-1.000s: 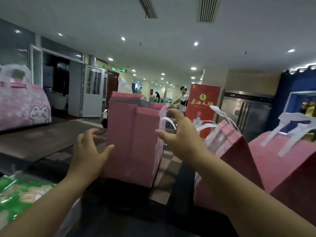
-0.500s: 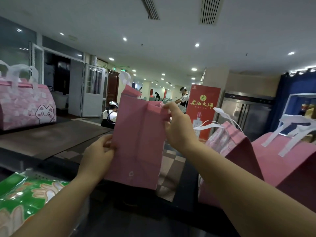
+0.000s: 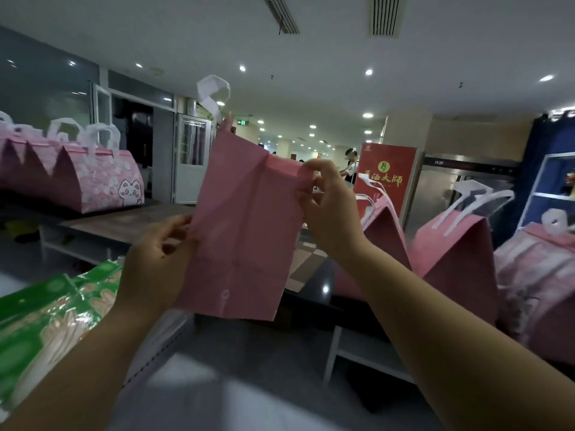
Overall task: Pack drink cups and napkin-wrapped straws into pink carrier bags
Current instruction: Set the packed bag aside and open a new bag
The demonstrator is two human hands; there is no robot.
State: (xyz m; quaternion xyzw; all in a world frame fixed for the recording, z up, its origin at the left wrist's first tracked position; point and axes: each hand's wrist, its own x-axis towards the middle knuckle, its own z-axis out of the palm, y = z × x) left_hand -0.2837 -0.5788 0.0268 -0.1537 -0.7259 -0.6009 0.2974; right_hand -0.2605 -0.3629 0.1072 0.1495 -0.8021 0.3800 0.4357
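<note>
A pink carrier bag [image 3: 242, 231] with a white loop handle hangs in the air in front of me, seen side-on and partly folded. My left hand [image 3: 155, 262] pinches its left edge about halfway down. My right hand [image 3: 326, 206] grips the upper right corner near the rim. No drink cup or wrapped straw is in view.
Several pink cat-print bags [image 3: 93, 178] stand on the brown table [image 3: 133, 219] at left. More pink bags [image 3: 454, 253] stand at right. A green printed package [image 3: 46, 321] lies at the lower left. A red banner [image 3: 389, 178] and people are far behind.
Both hands closed on the pink bag and lifted it off the counter toward me; it now hangs higher and nearer, and the view has tilted down slightly.
</note>
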